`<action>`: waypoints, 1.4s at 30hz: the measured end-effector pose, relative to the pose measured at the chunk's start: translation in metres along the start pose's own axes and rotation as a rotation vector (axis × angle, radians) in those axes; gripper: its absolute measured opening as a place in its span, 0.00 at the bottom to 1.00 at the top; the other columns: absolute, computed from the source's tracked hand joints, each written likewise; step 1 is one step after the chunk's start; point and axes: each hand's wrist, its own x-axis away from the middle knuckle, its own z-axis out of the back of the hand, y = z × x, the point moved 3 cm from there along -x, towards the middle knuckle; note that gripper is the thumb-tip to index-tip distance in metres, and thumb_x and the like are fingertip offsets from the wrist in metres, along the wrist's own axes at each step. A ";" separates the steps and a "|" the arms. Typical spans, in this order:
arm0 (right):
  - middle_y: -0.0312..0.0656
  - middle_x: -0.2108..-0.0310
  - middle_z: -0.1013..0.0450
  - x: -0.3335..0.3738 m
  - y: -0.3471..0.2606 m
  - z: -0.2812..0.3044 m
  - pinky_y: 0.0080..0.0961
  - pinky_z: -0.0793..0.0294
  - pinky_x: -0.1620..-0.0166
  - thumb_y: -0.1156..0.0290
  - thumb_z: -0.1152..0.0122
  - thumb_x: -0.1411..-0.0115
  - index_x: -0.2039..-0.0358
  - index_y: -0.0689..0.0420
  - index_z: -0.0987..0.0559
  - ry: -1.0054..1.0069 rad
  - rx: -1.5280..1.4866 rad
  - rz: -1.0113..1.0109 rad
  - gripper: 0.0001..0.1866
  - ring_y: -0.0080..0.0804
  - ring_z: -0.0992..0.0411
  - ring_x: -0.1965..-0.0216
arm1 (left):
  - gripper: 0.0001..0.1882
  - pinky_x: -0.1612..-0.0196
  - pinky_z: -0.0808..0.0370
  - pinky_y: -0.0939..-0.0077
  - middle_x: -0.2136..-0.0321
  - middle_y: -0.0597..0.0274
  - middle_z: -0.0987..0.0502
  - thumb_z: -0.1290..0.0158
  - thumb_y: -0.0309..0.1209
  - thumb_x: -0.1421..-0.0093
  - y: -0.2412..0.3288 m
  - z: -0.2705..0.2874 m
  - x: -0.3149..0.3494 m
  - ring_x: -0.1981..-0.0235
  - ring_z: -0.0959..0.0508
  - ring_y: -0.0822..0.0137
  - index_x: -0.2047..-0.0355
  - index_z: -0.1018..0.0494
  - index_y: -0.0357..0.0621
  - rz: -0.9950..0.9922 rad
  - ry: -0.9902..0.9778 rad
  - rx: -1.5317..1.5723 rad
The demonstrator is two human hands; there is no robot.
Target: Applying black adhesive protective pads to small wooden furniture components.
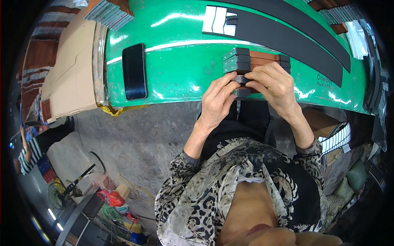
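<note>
Several brown blocks (262,58) with grey metal ends lie side by side at the near edge of the green table (172,69). Black foam strips (243,57) wrap across them near both ends. My left hand (216,98) is closed in a pinch at the metal end of the nearest block. My right hand (276,86) pinches a short black strip against that block, its fingertips close to the left ones. The fingers partly hide the strip and the block. Farther back lies a black foam sheet (283,43), with white backing (214,20) and small cut strips at its left end.
A black phone (134,71) lies on the table to the left. Beyond it are a cardboard box (76,65) and a stack of similar blocks (108,14). More blocks (334,14) stand at the far right. A striped-sleeved person (30,156) is at the far left.
</note>
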 end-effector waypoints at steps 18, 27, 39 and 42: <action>0.40 0.71 0.25 0.039 0.020 0.022 0.26 0.27 0.69 0.79 0.34 0.58 0.66 0.58 0.21 0.200 -0.116 -0.179 0.14 0.34 0.28 0.70 | 0.17 0.50 0.31 0.67 0.52 0.50 0.28 0.47 0.14 0.53 -0.001 -0.001 0.001 0.52 0.27 0.55 0.60 0.28 0.36 0.080 -0.054 0.011; 0.36 0.70 0.26 0.054 0.024 0.029 0.24 0.27 0.70 0.78 0.34 0.58 0.66 0.55 0.20 0.322 -0.060 -0.186 0.14 0.32 0.29 0.69 | 0.14 0.49 0.31 0.67 0.51 0.49 0.29 0.47 0.19 0.50 0.005 -0.001 0.002 0.51 0.28 0.54 0.60 0.28 0.38 0.067 -0.081 -0.073; 0.32 0.67 0.29 0.042 0.001 0.004 0.21 0.25 0.74 0.80 0.42 0.59 0.66 0.51 0.21 0.172 0.084 -0.127 0.17 0.29 0.31 0.68 | 0.12 0.51 0.30 0.66 0.51 0.49 0.29 0.47 0.19 0.48 0.012 -0.004 0.000 0.51 0.27 0.53 0.61 0.28 0.37 0.055 -0.060 -0.124; 0.32 0.65 0.28 0.043 0.013 0.011 0.24 0.25 0.72 0.80 0.42 0.58 0.65 0.51 0.21 0.146 0.098 -0.126 0.17 0.31 0.30 0.67 | 0.18 0.51 0.30 0.66 0.50 0.48 0.29 0.45 0.19 0.50 0.002 -0.011 -0.002 0.51 0.27 0.53 0.57 0.31 0.39 -0.018 -0.079 -0.143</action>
